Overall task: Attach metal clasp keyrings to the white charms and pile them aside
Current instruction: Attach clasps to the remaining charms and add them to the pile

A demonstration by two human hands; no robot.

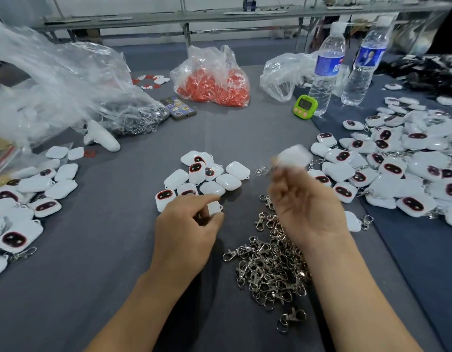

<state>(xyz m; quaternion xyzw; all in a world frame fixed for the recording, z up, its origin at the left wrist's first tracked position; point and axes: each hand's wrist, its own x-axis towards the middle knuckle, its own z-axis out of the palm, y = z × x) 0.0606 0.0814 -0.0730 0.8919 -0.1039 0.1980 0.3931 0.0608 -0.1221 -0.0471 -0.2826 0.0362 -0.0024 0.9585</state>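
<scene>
Left arm: bare forearm comes in from the table's near edge, slanting up and to the right.
Left hand [186, 224]: back upward, low over the middle of the table, fingers curled, thumb and fingertips pinching a white charm [214, 208].
Right arm: bare forearm comes in from the near edge, leaning slightly left.
Right hand [304, 209]: raised, palm facing left, fingers blurred. Whether they grip the blurred charm [293, 154] at their tips is unclear.

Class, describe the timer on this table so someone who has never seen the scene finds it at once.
Start at the far right of the grey table, where two clear water bottles stand. At the foot of the left bottle sits the small timer. It is the only bright green thing there, with a dark display and pink buttons.
</scene>
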